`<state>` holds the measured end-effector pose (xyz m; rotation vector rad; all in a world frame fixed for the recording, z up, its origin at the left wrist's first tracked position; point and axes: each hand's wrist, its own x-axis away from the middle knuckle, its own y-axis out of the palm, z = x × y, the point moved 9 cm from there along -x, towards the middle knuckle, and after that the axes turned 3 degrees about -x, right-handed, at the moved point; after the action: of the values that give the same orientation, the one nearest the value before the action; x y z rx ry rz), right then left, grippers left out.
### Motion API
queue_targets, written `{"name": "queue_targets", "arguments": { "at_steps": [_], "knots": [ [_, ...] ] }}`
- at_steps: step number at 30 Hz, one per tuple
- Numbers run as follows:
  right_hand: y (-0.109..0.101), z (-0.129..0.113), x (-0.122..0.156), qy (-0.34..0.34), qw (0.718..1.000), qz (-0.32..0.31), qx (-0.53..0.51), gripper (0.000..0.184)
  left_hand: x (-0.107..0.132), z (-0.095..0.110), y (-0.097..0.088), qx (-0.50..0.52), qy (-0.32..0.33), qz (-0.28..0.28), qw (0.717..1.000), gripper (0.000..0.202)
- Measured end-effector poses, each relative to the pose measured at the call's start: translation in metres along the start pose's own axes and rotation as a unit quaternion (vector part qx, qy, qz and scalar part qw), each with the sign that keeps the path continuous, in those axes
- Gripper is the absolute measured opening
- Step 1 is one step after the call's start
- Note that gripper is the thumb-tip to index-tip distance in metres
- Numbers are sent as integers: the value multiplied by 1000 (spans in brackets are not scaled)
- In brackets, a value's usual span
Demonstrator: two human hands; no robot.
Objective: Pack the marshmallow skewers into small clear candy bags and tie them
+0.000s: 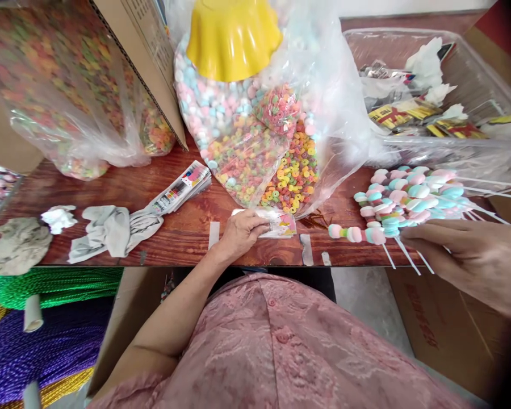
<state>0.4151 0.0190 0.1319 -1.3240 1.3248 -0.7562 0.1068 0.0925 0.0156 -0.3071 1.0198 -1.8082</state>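
While you look down from the head camera, your left hand [241, 233] is at the near edge of the counter [187, 233], its fingers curled shut on a small clear packet [281, 225]. The packet has pink and yellow print that is too small to read. Your right hand [472, 261] comes in from the right with its fingers held together at the stick end of the nearest marshmallow skewer [355, 233]. They touch it, but the fingers hide the stick, so you cannot tell whether they pinch it. That skewer lies at the front of a pile of skewers [413, 196] in pink, blue and white, with the sticks pointing right.

Not much of the writing can be read:
- The stack of flat wrappers [183, 187] shows coloured print but no legible words.
- The red and yellow packets [402, 113] in the clear bin [485, 85] carry bold marks that cannot be made out through the plastic.
- The cardboard box [145, 57] has dark print that is cut off at the top edge.
- The carton below the counter [434, 324] has blurred red characters.

Behind your left hand stands a big clear bag of ring sweets [264, 153], and a yellow bowl [232, 37] sits in its mouth. A grey cloth [111, 230] lies to the left. The spools of cord [46, 318] are partly out of frame.
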Motion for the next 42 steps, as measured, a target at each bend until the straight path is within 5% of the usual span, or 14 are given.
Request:
{"name": "queue_targets", "arguments": {
  "at_steps": [3, 6, 11, 22, 27, 37, 42],
  "knots": [
    [10, 15, 21, 92, 976, 69, -183, 15, 0, -3, -2, 27, -14, 8, 1000, 10],
    [39, 15, 33, 179, 913, 159, -331, 11, -1, -6, -3, 65, -38, 15, 997, 9],
    [82, -12, 19, 160, 896, 150, -386, 7, -2, -8, -7, 103, -53, 32, 993, 8],
    [75, -25, 7, -26, 963, 57, -263, 9, 0, -5, -8, 119, -36, 40, 991, 12],
    [62, -48, 3, -117, 979, 60, -156, 14, 3, 0, -4, 94, 4, 32, 995, 10],
    [49, -94, -3, -271, 958, 74, 63, 21, 5, 2, 5, 67, 58, 9, 996, 12],
    [56, -90, -2, -254, 965, 65, 15, 19, 7, 7, 1, 77, 93, 31, 992, 11]
  ]
}}
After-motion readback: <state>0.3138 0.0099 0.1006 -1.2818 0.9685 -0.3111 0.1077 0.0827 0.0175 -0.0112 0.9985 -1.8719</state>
